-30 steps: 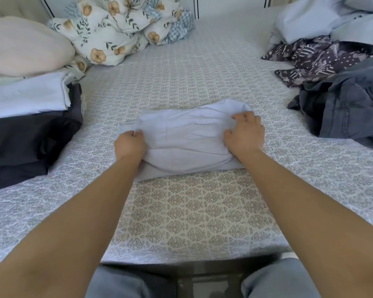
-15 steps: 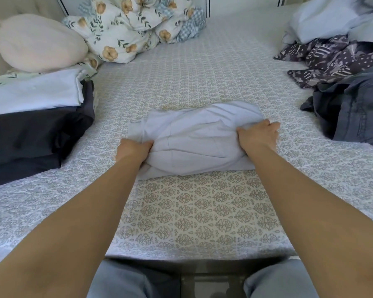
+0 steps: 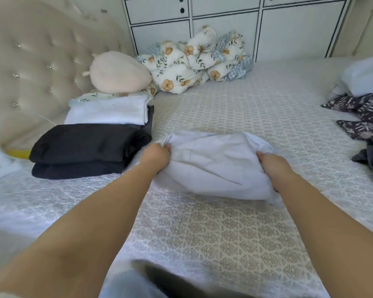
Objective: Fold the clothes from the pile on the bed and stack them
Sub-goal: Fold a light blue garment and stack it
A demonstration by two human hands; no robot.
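We grip a folded pale garment (image 3: 215,166) at both ends, mid-bed.

Detail: our left hand (image 3: 157,154) bunches the garment's left edge w/ curled fingers; our right hand (image 3: 271,164) clutches its right edge, fingers tucked into the cloth. The garment sits on the patterned bed cover (image 3: 224,233), roughly center. Left of the garment, just beside it: a stack of folded clothes (image 3: 91,147), dark items in front, white folded piece behind. Right of the garment, well apart: the unfolded pile (image 3: 366,125), dark printed & grey fabrics. Beyond the garment, near the cabinet (image 3: 224,24): a floral quilt (image 3: 194,61) & a cream cushion (image 3: 119,72); a tufted headboard (image 3: 41,61) is beyond the stack.
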